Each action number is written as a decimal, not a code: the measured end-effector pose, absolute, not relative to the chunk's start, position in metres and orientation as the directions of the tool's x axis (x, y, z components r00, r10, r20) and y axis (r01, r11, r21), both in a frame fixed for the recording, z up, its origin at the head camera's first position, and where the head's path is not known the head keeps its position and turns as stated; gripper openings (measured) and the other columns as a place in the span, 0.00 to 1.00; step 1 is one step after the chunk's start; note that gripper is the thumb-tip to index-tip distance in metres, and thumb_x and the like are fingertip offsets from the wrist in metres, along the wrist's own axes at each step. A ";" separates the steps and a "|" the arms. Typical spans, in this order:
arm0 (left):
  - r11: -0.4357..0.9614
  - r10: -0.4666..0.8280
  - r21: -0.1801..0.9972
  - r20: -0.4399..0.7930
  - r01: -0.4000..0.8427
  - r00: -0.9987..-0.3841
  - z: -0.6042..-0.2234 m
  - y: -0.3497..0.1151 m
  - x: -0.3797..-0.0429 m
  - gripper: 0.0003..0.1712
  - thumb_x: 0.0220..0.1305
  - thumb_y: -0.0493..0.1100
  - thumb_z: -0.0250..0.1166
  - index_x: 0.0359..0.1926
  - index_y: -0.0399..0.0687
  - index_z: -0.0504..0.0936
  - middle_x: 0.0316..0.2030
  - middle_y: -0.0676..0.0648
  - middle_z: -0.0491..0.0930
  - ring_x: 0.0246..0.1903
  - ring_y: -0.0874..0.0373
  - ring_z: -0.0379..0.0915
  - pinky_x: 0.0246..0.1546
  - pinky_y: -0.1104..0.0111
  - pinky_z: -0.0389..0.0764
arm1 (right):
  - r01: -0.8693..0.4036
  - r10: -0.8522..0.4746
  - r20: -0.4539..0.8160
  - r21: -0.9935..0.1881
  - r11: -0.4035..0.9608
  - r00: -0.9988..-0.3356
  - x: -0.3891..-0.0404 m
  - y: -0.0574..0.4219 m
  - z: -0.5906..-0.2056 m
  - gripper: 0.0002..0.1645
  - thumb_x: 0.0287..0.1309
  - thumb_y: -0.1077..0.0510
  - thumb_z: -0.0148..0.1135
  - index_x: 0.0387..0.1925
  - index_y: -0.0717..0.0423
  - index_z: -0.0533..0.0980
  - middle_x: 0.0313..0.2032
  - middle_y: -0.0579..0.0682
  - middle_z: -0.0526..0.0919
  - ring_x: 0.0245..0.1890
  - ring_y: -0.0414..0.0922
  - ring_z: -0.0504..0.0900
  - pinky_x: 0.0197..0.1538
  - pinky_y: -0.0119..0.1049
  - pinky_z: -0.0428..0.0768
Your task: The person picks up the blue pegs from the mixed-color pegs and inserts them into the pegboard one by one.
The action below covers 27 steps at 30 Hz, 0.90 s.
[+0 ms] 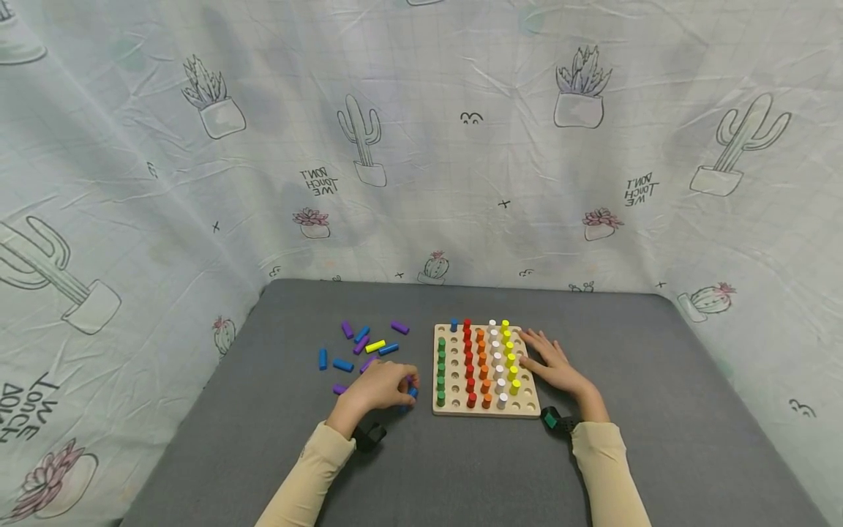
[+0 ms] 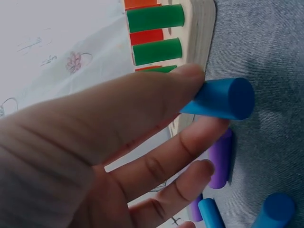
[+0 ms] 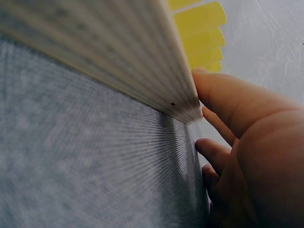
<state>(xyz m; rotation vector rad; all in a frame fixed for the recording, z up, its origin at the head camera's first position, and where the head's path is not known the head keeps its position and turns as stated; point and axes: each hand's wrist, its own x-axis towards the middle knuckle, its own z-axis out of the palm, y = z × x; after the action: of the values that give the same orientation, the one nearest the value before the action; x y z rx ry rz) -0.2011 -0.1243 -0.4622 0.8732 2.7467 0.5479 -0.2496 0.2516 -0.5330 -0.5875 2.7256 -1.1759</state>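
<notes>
My left hand (image 1: 380, 386) pinches a blue peg (image 2: 237, 98) between thumb and fingertips, left of the wooden pegboard (image 1: 474, 413). In the left wrist view the peg's round end faces the camera, above the grey table. Spread along the board's right side, my right hand (image 1: 558, 372) has its fingers extended, the thumb (image 3: 223, 92) at the board's edge near the yellow pegs (image 3: 202, 23). Columns of green pegs (image 1: 441, 371), red pegs (image 1: 469, 359), orange pegs (image 1: 484, 372) and white pegs (image 1: 498, 372) stand upright in the board. One blue peg (image 1: 454, 325) stands at the far end of its column.
Loose purple pegs (image 1: 399, 328) and blue pegs (image 1: 343, 364) lie scattered on the grey table (image 1: 487, 476) left of the board, with one yellow peg (image 1: 375, 346) among them. A printed cactus curtain (image 1: 421, 161) hangs behind the table.
</notes>
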 end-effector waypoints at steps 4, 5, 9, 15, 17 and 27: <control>0.744 0.594 0.422 -0.061 0.519 -0.802 -0.462 -0.123 -0.202 0.11 0.52 0.46 0.70 0.37 0.51 0.80 0.21 0.60 0.75 0.20 0.69 0.66 0.41 0.58 0.69 | -0.303 -0.394 0.045 -0.721 0.624 -0.918 -0.249 0.252 -0.533 0.37 0.65 0.49 0.51 0.70 0.56 0.52 0.70 0.65 0.46 0.70 0.64 0.35 0.65 0.63 0.29; 0.741 0.594 0.426 -0.057 0.519 -0.802 -0.462 -0.123 -0.203 0.11 0.52 0.46 0.70 0.37 0.51 0.80 0.21 0.60 0.75 0.20 0.70 0.67 0.41 0.58 0.69 | -0.302 -0.393 0.045 -0.722 0.623 -0.918 -0.249 0.253 -0.532 0.37 0.65 0.50 0.51 0.70 0.56 0.52 0.70 0.65 0.46 0.70 0.64 0.35 0.65 0.63 0.29; 0.742 0.588 0.430 -0.046 0.515 -0.808 -0.460 -0.122 -0.205 0.11 0.53 0.45 0.70 0.38 0.51 0.81 0.22 0.60 0.76 0.22 0.69 0.69 0.44 0.56 0.69 | -0.305 -0.396 0.046 -0.721 0.622 -0.917 -0.249 0.253 -0.531 0.36 0.66 0.50 0.51 0.70 0.57 0.52 0.70 0.66 0.46 0.70 0.64 0.36 0.65 0.63 0.29; 0.749 0.579 0.406 -0.017 0.523 -0.815 -0.456 -0.121 -0.210 0.11 0.54 0.46 0.69 0.40 0.53 0.82 0.25 0.60 0.77 0.26 0.67 0.70 0.41 0.61 0.71 | -0.306 -0.395 0.049 -0.721 0.622 -0.917 -0.249 0.253 -0.532 0.37 0.66 0.49 0.51 0.70 0.57 0.52 0.70 0.66 0.46 0.69 0.65 0.36 0.65 0.63 0.29; 0.737 0.587 0.412 0.004 0.536 -0.810 -0.455 -0.120 -0.211 0.11 0.54 0.46 0.69 0.40 0.53 0.82 0.26 0.58 0.78 0.27 0.66 0.71 0.37 0.65 0.72 | -0.306 -0.394 0.049 -0.720 0.623 -0.918 -0.249 0.252 -0.532 0.37 0.66 0.49 0.51 0.70 0.56 0.52 0.70 0.66 0.47 0.69 0.65 0.36 0.65 0.64 0.30; 0.676 0.597 0.512 0.040 0.530 -0.801 -0.450 -0.118 -0.221 0.11 0.56 0.44 0.68 0.41 0.50 0.82 0.29 0.57 0.78 0.29 0.64 0.73 0.38 0.63 0.72 | -0.302 -0.384 0.052 -0.717 0.628 -0.922 -0.248 0.250 -0.534 0.37 0.65 0.49 0.51 0.70 0.56 0.53 0.69 0.66 0.47 0.70 0.65 0.37 0.65 0.63 0.30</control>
<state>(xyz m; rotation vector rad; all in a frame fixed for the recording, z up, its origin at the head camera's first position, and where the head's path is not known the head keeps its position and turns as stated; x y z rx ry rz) -0.2213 -0.1184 -0.4496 0.9312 2.7553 0.7786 -0.2484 0.2504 -0.5342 -0.5790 2.7375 -1.1761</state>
